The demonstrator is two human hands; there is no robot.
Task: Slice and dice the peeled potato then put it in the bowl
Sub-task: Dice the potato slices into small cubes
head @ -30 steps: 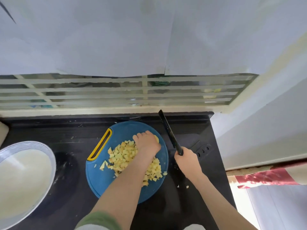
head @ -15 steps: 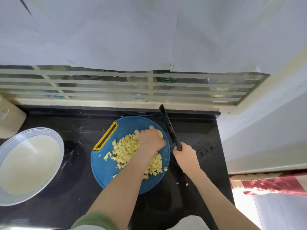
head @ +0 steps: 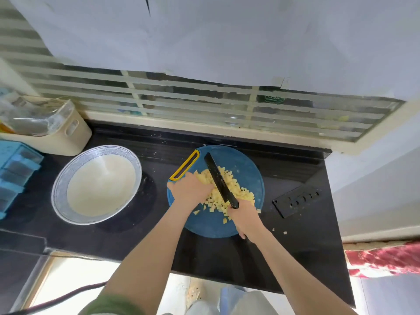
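Diced yellow potato pieces (head: 229,189) lie heaped on a round blue cutting board (head: 250,169) with a yellow handle slot. My left hand (head: 191,189) rests on the left side of the heap, fingers cupped against the pieces. My right hand (head: 244,215) grips the handle of a black knife (head: 219,178), whose blade lies across the middle of the heap. A white bowl (head: 97,185) with a grey patterned rim stands on the counter to the left of the board, with no potato in it.
The black counter (head: 295,242) holds a black slotted knife holder (head: 296,201) right of the board and a few stray potato bits (head: 278,231). A cream basket (head: 66,133) and blue drawers (head: 13,173) stand at the far left. A louvred window runs behind.
The knife has swung from beside the board's right edge onto the potato heap. My left hand slid from the heap's right side to its left. The camera turned left, so the bowl shows fully.
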